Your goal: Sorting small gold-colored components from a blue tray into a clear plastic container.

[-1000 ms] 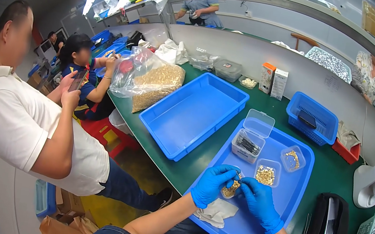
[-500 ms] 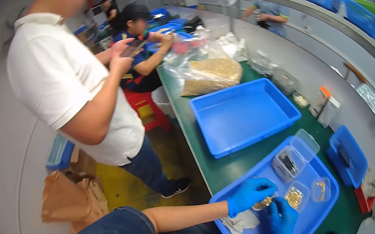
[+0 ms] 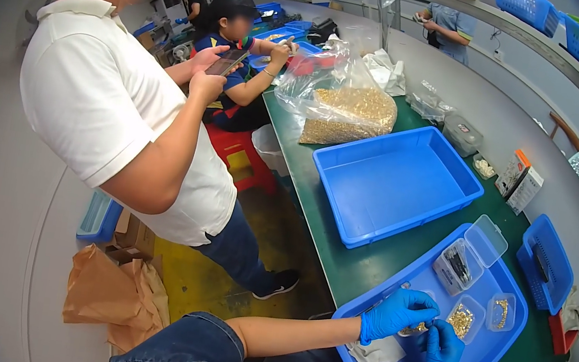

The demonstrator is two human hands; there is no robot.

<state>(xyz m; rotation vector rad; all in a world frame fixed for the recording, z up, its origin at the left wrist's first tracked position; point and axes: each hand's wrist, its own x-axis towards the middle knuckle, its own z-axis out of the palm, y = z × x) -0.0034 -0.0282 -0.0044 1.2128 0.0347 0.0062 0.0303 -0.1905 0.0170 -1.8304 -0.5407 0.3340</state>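
My left hand [image 3: 398, 317] and my right hand [image 3: 441, 359], both in blue gloves, meet fingertip to fingertip over a large blue tray [image 3: 484, 356]. Both hands are closed in a pinch; whatever lies between the fingers is too small to make out. Partly hidden beneath them are small gold-coloured parts [image 3: 415, 330]. Just beyond my right hand stands a clear container of gold parts [image 3: 462, 319], with a smaller clear container [image 3: 501, 313] beside it. A lidded clear box [image 3: 457, 264] with black, slender pieces stands farther back. A white cloth [image 3: 377, 353] lies near my left wrist.
An unfilled blue tray [image 3: 393, 189] sits farther along the green table [image 3: 290, 174], before a clear bag of gold parts [image 3: 352, 115]. A blue basket [image 3: 545, 264] stands at right. A person in white [image 3: 107, 101] stands left holding a phone [image 3: 227, 62]; another sits beyond.
The whole view has shifted, so the scene sits a little farther right and lower. My fingertips have come closer together over the tray.
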